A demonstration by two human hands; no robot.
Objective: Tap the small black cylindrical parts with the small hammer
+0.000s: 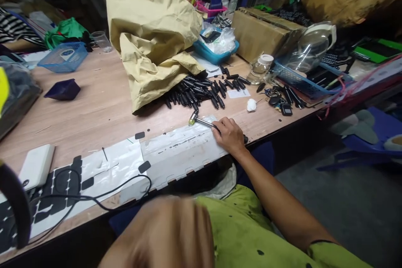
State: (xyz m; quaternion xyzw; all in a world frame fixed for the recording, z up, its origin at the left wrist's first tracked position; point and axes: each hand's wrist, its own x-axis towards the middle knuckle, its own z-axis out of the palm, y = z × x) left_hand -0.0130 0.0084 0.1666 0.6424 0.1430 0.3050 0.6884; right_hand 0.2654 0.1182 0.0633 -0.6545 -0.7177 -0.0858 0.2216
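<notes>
My right hand (pixel 230 136) rests on the table's front edge, its fingers closed round the handle of a small hammer (pixel 203 122). The hammer's metal head lies on a white backing sheet (pixel 176 150) that carries a few black pads. Just behind it is a pile of black pen-like parts (pixel 201 90), spilling from under a big tan paper bag (pixel 150 29). A blurred, skin-coloured shape (pixel 163 234) fills the bottom middle, close to the camera; it looks like my left arm or hand, and its fingers cannot be made out.
A white power bank (pixel 36 165) with a black cable (pixel 103 203) lies at the front left. Blue baskets (pixel 64 56) (pixel 215 54), a dark blue tray (pixel 63 90), a cardboard box (pixel 260 31), a glass jar (pixel 262 67) and keys (pixel 279 102) stand on the wooden table (pixel 94 109).
</notes>
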